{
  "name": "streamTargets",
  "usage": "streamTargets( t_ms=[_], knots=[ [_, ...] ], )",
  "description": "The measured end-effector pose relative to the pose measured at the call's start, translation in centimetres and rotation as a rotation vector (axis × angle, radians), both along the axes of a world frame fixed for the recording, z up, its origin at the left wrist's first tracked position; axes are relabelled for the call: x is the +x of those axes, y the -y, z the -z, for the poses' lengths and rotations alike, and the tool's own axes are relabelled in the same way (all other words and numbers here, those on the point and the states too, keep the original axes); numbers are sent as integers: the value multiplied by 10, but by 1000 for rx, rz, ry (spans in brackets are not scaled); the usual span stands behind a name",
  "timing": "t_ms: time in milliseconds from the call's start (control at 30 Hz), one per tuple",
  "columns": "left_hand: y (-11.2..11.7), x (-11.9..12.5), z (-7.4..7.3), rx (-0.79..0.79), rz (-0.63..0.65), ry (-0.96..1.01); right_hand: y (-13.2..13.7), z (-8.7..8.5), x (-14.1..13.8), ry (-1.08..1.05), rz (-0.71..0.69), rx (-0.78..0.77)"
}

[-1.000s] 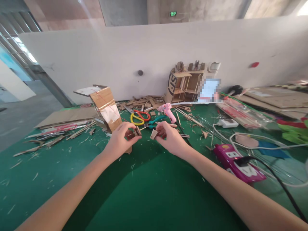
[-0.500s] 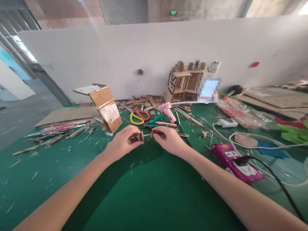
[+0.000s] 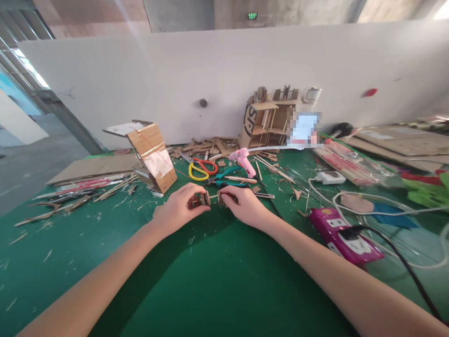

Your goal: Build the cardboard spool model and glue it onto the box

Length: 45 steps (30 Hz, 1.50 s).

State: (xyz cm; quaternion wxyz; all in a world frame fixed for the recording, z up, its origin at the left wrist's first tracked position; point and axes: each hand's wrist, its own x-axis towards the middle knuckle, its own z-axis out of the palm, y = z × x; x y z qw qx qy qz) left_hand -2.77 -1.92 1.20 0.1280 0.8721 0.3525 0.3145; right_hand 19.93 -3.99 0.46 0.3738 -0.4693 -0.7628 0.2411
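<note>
My left hand is closed round a thick stack of small cardboard discs. A short thin wooden stick runs out of the stack towards the other hand. Opposite it, my right hand pinches a thinner cardboard disc at the stick's far end, with a small gap between the two disc pieces. Both hands hover over the green tabletop. Just beyond them lie teal-handled pliers, scissors with yellow and red handles, and a pink glue gun.
At the left stands a folded cardboard piece with red thread. A cardboard shelf model is at the back, near scraps. On the right are a purple power strip, cables, a white adapter and a lit screen.
The right hand has shifted its disc slightly left, closer to the stack, so less of the stick shows. The view has moved a little; the left hand keeps its hold.
</note>
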Motion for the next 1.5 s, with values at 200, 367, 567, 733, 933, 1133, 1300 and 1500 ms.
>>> streamTargets(
  t_ms=[200, 367, 567, 733, 933, 1133, 1300, 1500],
  knots=[
    [0, 0, 2, -8, -16, -23, 4, -3, -2, 112, -7, 96],
    [1, 2, 3, -5, 18, -54, 6, -4, -4, 133, -48, 89],
    [-2, 1, 5, -7, 20, -29, 4, -3, -3, 81, -22, 92],
    [-4, 0, 7, -75, -59, 4, 3, 0, -2, 55, -30, 139],
    [-1, 0, 4, -67, -106, -54, 3, 4, -4, 55, -52, 152],
    [-1, -2, 4, 35, -86, -66, 2, 6, -3, 47, -40, 146],
    [-1, -2, 3, 59, -82, -63, 3, 5, -4, 44, -22, 149],
    [2, 0, 0, -27, -58, -86, 4, 0, -4, 97, 17, 66]
  ],
)
